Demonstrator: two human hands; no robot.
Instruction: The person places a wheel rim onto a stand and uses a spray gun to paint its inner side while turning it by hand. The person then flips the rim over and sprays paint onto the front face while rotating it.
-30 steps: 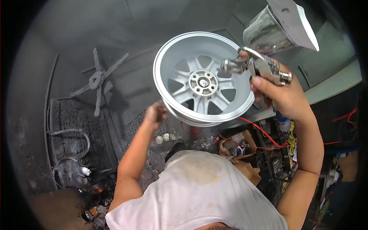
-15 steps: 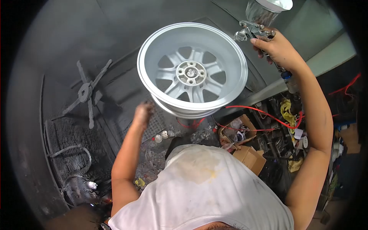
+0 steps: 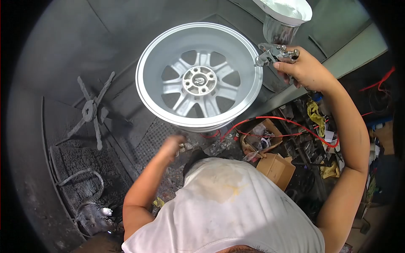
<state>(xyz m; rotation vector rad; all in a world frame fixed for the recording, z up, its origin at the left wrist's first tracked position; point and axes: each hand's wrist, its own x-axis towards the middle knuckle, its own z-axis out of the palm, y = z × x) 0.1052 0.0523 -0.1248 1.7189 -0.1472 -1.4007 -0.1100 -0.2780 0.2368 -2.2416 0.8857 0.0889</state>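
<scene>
A silver alloy wheel rim [image 3: 199, 114] with several spokes faces up in the middle of the view. My right hand [image 3: 301, 69] is closed around a metal spray gun [image 3: 270, 57] at the rim's right edge, its nozzle pointing left. On top of the gun sits a clear cup [image 3: 279, 31] with a white paper collar and pale liquid inside. My left hand [image 3: 173, 145] hangs just below the rim's lower left side, apart from it; it is blurred, and its fingers cannot be made out.
A grey-coated cross-shaped stand [image 3: 89, 110] is at the left, above a rough dark mat [image 3: 84, 168]. At the lower right are a red hose [image 3: 291, 122], an open cardboard box [image 3: 276, 168] and cluttered shelves. Grey walls stand behind the rim.
The rim appears further left in view, and its spokes have turned. My right hand has moved the spray gun from over the rim's opening to its right edge. My left hand is lower.
</scene>
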